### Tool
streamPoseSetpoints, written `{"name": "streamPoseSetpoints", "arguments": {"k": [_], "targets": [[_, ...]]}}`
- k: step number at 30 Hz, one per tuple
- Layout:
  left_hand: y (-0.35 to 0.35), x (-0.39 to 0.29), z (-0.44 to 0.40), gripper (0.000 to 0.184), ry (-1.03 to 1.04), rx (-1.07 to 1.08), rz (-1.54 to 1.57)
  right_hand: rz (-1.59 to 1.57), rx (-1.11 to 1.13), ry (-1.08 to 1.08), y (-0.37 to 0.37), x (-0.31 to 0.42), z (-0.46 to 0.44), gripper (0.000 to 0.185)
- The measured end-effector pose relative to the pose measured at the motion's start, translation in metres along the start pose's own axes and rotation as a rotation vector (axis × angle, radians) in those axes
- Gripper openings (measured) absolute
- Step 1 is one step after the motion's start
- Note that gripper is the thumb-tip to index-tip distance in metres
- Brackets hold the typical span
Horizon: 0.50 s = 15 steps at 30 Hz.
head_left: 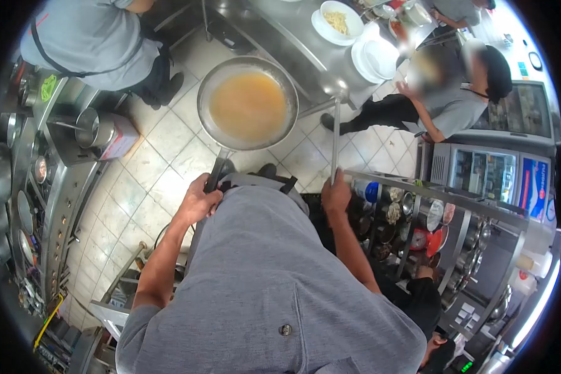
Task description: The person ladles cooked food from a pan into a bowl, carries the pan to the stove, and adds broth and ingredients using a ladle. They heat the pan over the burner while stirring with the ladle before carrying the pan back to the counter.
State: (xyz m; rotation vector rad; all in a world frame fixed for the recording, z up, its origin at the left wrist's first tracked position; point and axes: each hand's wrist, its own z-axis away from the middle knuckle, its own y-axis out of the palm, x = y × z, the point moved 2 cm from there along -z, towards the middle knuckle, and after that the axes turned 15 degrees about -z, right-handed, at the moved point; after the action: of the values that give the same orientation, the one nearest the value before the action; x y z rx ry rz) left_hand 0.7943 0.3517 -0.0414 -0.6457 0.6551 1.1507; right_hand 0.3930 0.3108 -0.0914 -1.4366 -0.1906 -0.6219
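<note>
My left hand (201, 198) is wrapped round the black handle of a frying pan (204, 128). The pan is held out in front of me above the tiled floor, with a shallow orange-brown liquid (248, 105) in it. In my right hand (336, 194) is the long metal handle of a ladle (337, 124). Its bowl is at the far end, by the edge of the steel counter, to the right of the pan and apart from it.
Beyond the ladle, a white bowl of noodle-like food (336, 23) and stacked white plates (375, 55) stand on the steel counter (274, 31). Co-workers are at upper left, upper right and lower right. A steel pot (96, 129) stands left, a metal shelf rack (442, 202) right.
</note>
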Motion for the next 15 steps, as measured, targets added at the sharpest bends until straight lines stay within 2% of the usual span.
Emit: {"name": "streamPoseSetpoints", "arguments": {"k": [2,4,7,9,10,11,13,15], "targets": [[-0.001,0.000,-0.001,0.018,0.009,0.000,-0.016,-0.061,-0.016,0.022,0.024,-0.018,0.029,0.041],[-0.002,0.006,-0.003,0.018,0.050,-0.023,-0.035,-0.071,0.054,0.086,0.045,-0.045,0.057,0.041],[-0.004,0.004,-0.005,0.017,0.063,-0.021,-0.052,-0.054,0.227,0.224,0.069,-0.073,0.087,0.047],[-0.010,0.002,-0.009,0.018,0.106,0.011,-0.040,-0.049,0.344,0.344,0.084,-0.085,0.091,0.043],[-0.012,0.005,-0.013,0.019,0.119,0.015,-0.031,-0.066,0.320,0.341,0.099,-0.101,0.087,0.043],[-0.014,0.008,-0.015,0.020,0.123,0.016,-0.021,0.003,0.399,0.334,0.124,-0.126,0.081,0.039],[-0.019,0.006,-0.016,0.020,0.131,0.029,-0.039,0.061,0.473,0.317,0.134,-0.123,0.070,0.035],[-0.023,0.003,-0.017,0.022,0.124,0.054,-0.028,0.043,0.659,0.567,0.142,-0.124,0.062,0.029]]}}
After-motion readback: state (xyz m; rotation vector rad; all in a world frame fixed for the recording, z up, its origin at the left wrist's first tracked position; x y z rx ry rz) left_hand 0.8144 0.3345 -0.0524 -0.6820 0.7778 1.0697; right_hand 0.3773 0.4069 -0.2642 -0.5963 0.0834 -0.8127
